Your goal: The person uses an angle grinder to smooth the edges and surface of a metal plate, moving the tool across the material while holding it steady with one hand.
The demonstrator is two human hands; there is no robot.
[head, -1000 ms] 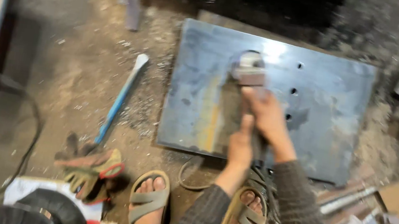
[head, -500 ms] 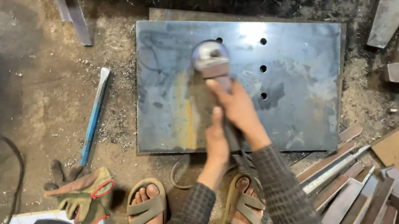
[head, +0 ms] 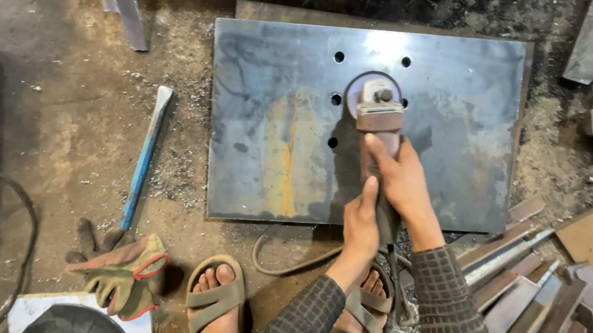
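Grinder sits disc-down near the middle of the steel plate, beside the drilled holes. The right hand is wrapped round its body just behind the head; the left hand grips the rear of the handle. Around the disc the plate looks bright and clean, but a rusty yellow streak left of it and dull patches toward the plate's near edge seem untouched — so grinding is judged partway. Left of the plate the floor is open, save for a blue-handled chisel and gloves; right of it, stacked metal offcuts crowd close.
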